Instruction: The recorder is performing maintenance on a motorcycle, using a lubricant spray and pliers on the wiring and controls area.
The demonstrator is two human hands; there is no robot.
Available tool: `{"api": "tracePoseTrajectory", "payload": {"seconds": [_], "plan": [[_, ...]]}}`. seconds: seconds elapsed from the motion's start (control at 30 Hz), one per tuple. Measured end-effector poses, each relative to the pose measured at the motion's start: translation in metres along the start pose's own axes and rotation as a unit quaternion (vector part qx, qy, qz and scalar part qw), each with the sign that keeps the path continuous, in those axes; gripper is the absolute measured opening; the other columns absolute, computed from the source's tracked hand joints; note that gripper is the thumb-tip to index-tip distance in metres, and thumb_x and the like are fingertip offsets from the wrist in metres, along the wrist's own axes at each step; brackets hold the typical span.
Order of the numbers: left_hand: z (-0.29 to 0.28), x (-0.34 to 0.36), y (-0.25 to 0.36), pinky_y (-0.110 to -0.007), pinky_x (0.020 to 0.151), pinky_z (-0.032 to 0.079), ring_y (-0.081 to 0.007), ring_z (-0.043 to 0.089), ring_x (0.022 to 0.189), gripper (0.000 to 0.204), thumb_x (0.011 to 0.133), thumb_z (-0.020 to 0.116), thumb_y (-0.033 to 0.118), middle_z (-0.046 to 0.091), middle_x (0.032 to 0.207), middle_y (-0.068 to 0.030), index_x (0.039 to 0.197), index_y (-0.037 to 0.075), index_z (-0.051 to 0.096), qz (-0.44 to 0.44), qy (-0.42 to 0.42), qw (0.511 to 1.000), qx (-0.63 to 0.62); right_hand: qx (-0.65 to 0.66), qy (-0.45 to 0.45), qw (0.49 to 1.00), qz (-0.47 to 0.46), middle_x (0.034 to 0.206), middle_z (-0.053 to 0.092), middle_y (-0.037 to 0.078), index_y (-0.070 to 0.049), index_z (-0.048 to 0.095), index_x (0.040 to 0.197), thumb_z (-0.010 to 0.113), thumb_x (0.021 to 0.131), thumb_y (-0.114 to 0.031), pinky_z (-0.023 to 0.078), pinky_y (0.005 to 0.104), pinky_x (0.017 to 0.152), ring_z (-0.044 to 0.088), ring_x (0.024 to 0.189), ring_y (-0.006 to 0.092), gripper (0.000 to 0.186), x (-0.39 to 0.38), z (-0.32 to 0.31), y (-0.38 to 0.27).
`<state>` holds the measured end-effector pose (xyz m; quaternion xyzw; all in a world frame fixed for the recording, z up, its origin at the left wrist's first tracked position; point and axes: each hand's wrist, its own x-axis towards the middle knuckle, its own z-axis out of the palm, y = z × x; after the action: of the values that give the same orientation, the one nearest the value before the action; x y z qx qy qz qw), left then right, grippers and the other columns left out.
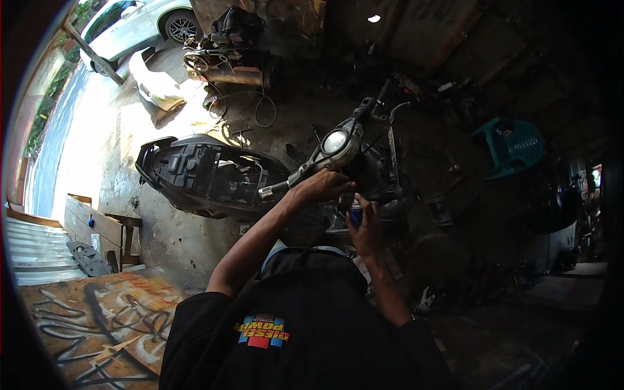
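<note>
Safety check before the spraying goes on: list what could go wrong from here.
1. The right hand holds a small spray can close to the scooter's dark front, where little can be seen; spray could miss or drift back toward the person.
2. The left hand rests near the handlebar; its fingers may catch overspray.
3. Cables lie loose on the floor behind, a possible trip hazard.

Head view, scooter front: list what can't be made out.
- Spray can: only its blue top shows; the right hand covers the body.
- Where the nozzle points: lost in shadow below the headlight.
- Left hand: fingertips hidden behind the handlebar cowl; contact unclear.
- Right side of the workshop: too dark.
</note>
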<state>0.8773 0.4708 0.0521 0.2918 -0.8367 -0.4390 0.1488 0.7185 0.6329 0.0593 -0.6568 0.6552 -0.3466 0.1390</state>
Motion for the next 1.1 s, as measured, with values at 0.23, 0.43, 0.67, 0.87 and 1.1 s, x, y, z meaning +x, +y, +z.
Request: {"api": "tracePoseTrajectory", "payload": {"seconds": [0.23, 0.43, 0.67, 0.87, 1.1], "plan": [[-0.002, 0.004, 0.01, -0.043, 0.07, 0.055, -0.0321, 0.072, 0.077, 0.045, 0.106, 0.053, 0.042, 0.073, 0.083, -0.0173, 0.104, 0.002, 0.075, -0.006, -0.013, 1.0, 0.01, 0.005, -0.014, 1.0, 0.004, 0.121, 0.059, 0.017, -0.021, 0.044, 0.146, 0.077, 0.086, -0.012, 0.057, 0.047, 0.081, 0.066, 0.105, 0.0408, 0.069, -0.001, 0.001, 0.007], [-0.002, 0.005, 0.011, -0.043, 0.069, 0.055, -0.0328, 0.072, 0.075, 0.043, 0.105, 0.055, 0.041, 0.073, 0.08, -0.0166, 0.104, 0.003, 0.076, 0.006, -0.005, 1.0, 0.008, -0.005, -0.011, 1.0, -0.007, 0.12, 0.059, 0.019, -0.017, 0.046, 0.144, 0.074, 0.09, -0.012, 0.055, 0.0469, 0.085, 0.064, 0.108, 0.0402, 0.062, 0.0, 0.0, 0.004], [-0.005, 0.005, 0.013, -0.044, 0.074, 0.054, -0.0345, 0.072, 0.083, 0.048, 0.105, 0.054, 0.044, 0.074, 0.09, -0.019, 0.106, 0.002, 0.075, -0.015, -0.027, 1.0, 0.003, 0.006, -0.023, 1.0, 0.018, 0.122, 0.058, 0.018, -0.018, 0.045, 0.145, 0.076, 0.089, -0.013, 0.056, 0.0468, 0.083, 0.065, 0.106, 0.0402, 0.064, 0.002, 0.0, 0.004], [-0.004, 0.005, 0.01, -0.043, 0.074, 0.055, -0.0339, 0.072, 0.083, 0.046, 0.105, 0.055, 0.043, 0.074, 0.09, -0.0189, 0.107, 0.002, 0.075, -0.033, -0.027, 0.999, -0.008, 0.022, 0.023, 0.999, -0.022, 0.119, 0.059, 0.017, -0.016, 0.047, 0.144, 0.077, 0.088, -0.013, 0.056, 0.0456, 0.082, 0.066, 0.104, 0.0388, 0.063, -0.001, 0.005, 0.004], [-0.008, 0.009, 0.003, -0.043, 0.072, 0.054, -0.0324, 0.072, 0.08, 0.044, 0.105, 0.056, 0.042, 0.074, 0.087, -0.0182, 0.102, 0.002, 0.075, -0.031, -0.027, 0.999, 0.002, -0.01, 0.11, 0.989, -0.102, 0.117, 0.061, 0.018, -0.012, 0.049, 0.142, 0.079, 0.086, -0.011, 0.055, 0.0456, 0.082, 0.065, 0.103, 0.0377, 0.063, -0.006, 0.019, 0.014]]}}
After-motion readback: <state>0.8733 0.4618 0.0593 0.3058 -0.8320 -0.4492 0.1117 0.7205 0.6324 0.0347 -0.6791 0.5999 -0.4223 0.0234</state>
